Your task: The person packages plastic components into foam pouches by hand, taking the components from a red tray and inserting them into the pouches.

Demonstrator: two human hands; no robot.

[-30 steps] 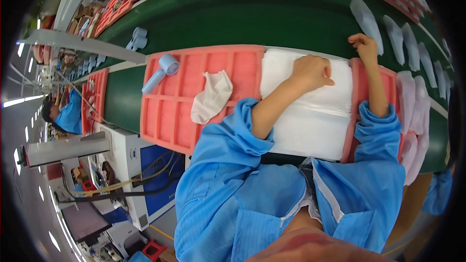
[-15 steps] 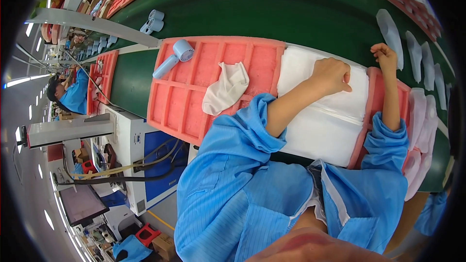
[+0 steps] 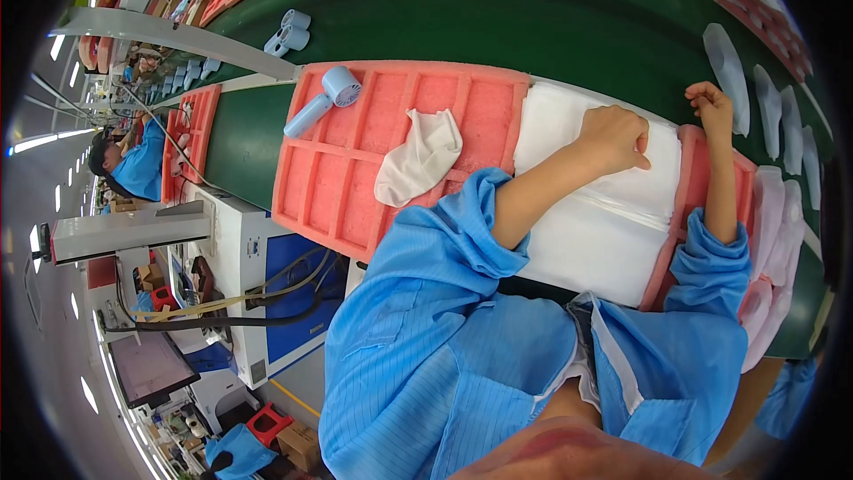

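My left hand (image 3: 615,136) rests curled on a stack of white foam sheets (image 3: 593,229) lying between two pink trays. My right hand (image 3: 711,102) sits loosely closed at the far edge of the right pink tray (image 3: 689,178), holding nothing that I can see. On the left pink compartment tray (image 3: 346,187) lie a crumpled white cloth (image 3: 420,156) and a light blue handheld fan (image 3: 322,100). Both forearms come out of blue sleeves.
A green conveyor belt (image 3: 498,18) runs behind the trays, carrying two more light blue fans (image 3: 290,34) and a row of pale moulded pieces (image 3: 755,80) at right. Another person in blue (image 3: 138,164) works at far left. A white machine cabinet (image 3: 258,258) with cables stands below.
The view has drifted so the trays and hands sit further right and lower. My left hand stays on the white sheets and my right hand on the tray edge.
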